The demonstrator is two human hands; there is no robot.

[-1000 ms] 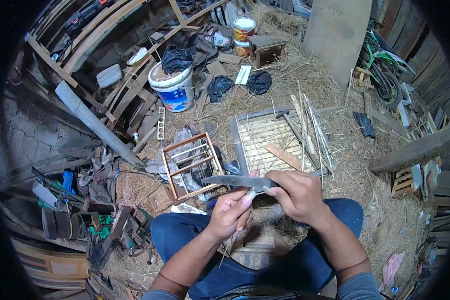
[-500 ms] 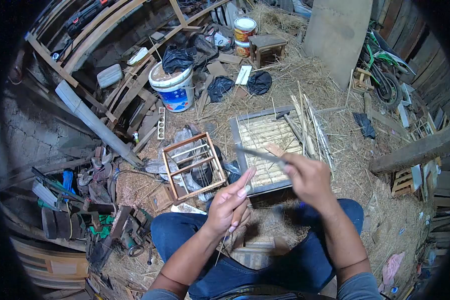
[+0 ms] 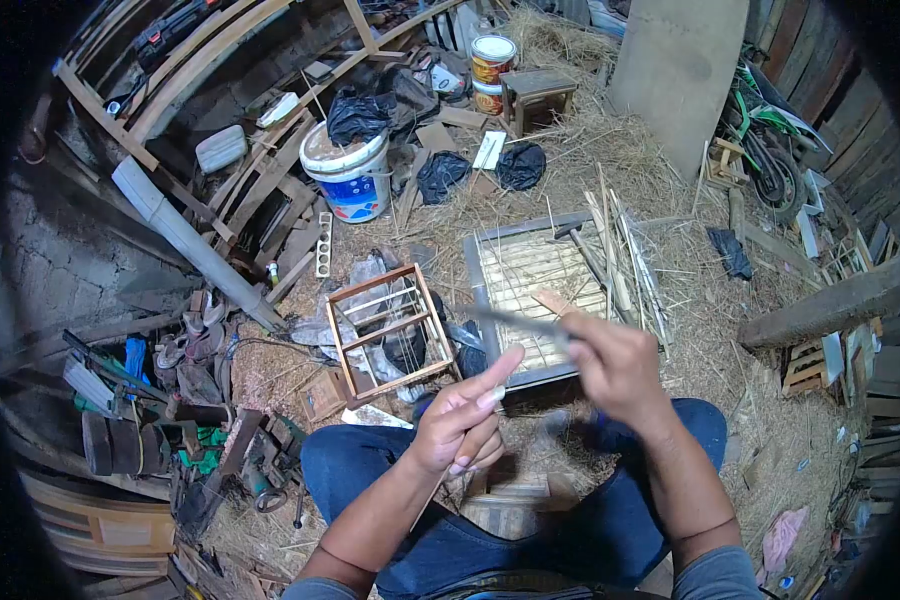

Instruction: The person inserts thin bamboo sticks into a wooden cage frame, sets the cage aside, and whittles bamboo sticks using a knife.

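Note:
My left hand point(image 3: 462, 422) is closed on a thin strip that hangs below the palm, above my lap; its thumb points up and to the right. A knife point(image 3: 518, 320) is in my right hand point(image 3: 615, 368), its blade blurred and pointing left above the left thumb. Blade and left hand look apart. Beyond the hands lies a slatted panel point(image 3: 473, 262) in a grey frame, with a hammer point(image 3: 568, 230) and several thin sticks point(image 3: 615, 262) on it. To the left stands a small wooden frame point(image 3: 378, 329) with light crossbars.
A white bucket point(image 3: 355, 185) with a black bag on top stands at the upper left. Farther back are a small stool point(image 3: 536, 85) and stacked paint cans point(image 3: 490, 62). A wooden beam point(image 3: 830, 300) juts in from the right. Straw and shavings cover the floor.
The knife has moved from just over the left fingertips up and away to the right with my right hand. The left hand keeps its hold, its thumb now more raised.

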